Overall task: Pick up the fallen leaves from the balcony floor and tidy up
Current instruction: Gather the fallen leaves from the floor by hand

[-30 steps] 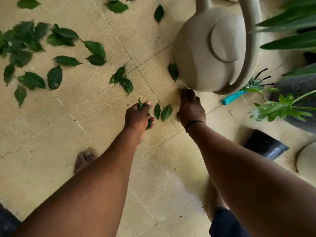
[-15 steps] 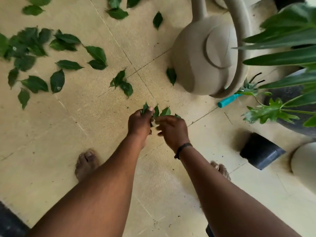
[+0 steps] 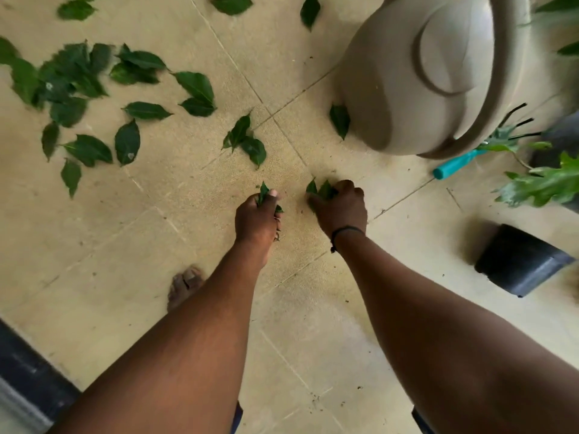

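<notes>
Now leaves [image 3: 321, 190] in right hand [image 3: 340, 209]

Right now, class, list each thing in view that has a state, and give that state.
left hand: grips a bunch of leaves
right hand: grips leaves, down at the floor
loose leaves: scattered on the floor
black pot: lying on its side
beige planter: tipped on its side

Large beige watering can [image 3: 416, 73], teal-handled tool [image 3: 454, 164] beside it, black pot [image 3: 520, 261] on its side, potted plant [image 3: 542, 183]
</notes>
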